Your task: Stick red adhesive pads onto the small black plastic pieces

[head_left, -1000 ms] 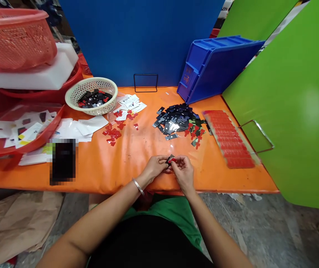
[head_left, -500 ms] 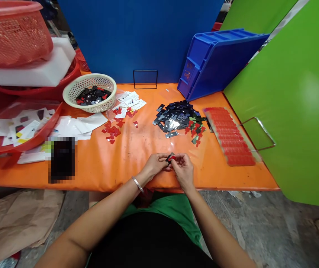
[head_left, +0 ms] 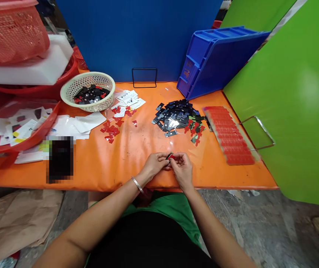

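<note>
My left hand (head_left: 155,164) and my right hand (head_left: 182,168) meet above the front part of the orange table. Between their fingertips is a small flat black piece (head_left: 168,157), pinched by the left fingers. A small red film piece (head_left: 172,157) lies against it, held by the right thumb and fingers. Parts of both pieces are hidden by the fingers. Beyond my hands lies a heap of flat black pieces (head_left: 173,115), with several red film pieces (head_left: 194,130) at its right edge. More red film pieces (head_left: 110,130) are scattered to the left.
A cream basket (head_left: 67,97) holds black and red pieces. A sheet of red film pieces (head_left: 229,136) lies on the right. A blue crate (head_left: 218,63) leans at the back. Red baskets (head_left: 11,37) and a dark blurred-out object (head_left: 61,159) are on the left. A green panel (head_left: 296,111) borders the right.
The red film piece and the black piece have turned slightly between my fingertips. Both hands stay in nearly the same place. The view has shifted a little.
</note>
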Demonstrator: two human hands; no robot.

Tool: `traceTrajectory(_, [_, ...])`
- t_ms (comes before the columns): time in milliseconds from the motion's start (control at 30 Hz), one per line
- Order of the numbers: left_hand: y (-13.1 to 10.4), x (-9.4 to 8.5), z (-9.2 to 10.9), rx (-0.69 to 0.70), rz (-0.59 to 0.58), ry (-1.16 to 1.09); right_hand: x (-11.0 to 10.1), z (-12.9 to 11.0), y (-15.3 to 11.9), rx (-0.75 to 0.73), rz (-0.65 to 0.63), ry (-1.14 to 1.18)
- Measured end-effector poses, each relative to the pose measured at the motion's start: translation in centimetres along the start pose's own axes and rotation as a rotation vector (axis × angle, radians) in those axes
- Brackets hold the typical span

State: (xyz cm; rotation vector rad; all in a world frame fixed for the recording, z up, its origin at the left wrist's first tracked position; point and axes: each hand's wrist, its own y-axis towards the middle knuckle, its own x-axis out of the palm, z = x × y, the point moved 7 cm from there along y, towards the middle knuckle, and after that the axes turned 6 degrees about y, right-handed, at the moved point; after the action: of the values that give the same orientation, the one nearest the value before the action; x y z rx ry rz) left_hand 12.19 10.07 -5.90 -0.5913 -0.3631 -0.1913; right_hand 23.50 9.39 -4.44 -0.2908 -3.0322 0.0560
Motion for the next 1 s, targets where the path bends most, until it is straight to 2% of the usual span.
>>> traceTrajectory(133, [0.2,-0.1,-0.1,0.022,0.085,0.024,0.1,-0.1,-0.3,-0.031,-0.016,-0.032])
traceTrajectory(233, [0.2,-0.1,-0.1,0.031,0.113,0.024,0.0,-0.8,-0.7,-0.111,-0.015,-0.148])
traceTrajectory(400, [-0.2,0.1,0.1,0.0,0.103,-0.013,-0.7,-2.9,-0.7,-0.321,0.118,-0.431])
traceTrajectory(633, [-0.4,0.3,0.1,-0.021,0.09,-0.008,-0.8,-2.9,0.4,-0.304,0.104,-0.437])
traceTrajectory(1000, [-0.5,0.3,0.3,-0.015,0.057,-0.005,-0.3,-3.0,0.3,-0.317,0.114,-0.476])
